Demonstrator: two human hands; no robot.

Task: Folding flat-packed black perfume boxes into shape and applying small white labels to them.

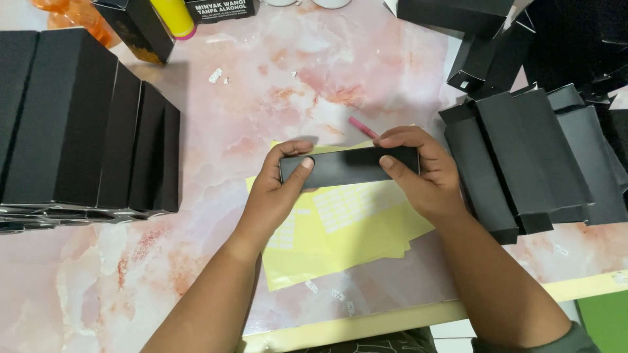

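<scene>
Pink marble-patterned table (pixel 340 72) is carrying the work. Both hands are holding a small black box (pixel 350 167) flat between them: the left hand (pixel 278 189) is closing on its left end, the right hand (pixel 422 176) on its right end. Under the hands yellow sticker sheets (pixel 353 229) are lying, a pink pen (pixel 362 127) just beyond. Black boxes (pixel 85 124) are standing left, flat ones (pixel 536 157) right.

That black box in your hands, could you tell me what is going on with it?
A person holds a long black box flat between both hands, the left hand at one end and the right hand at the other, above yellow sticker sheets on a pink marble table. Rows of black boxes stand at the left and lie piled at the right.
</scene>
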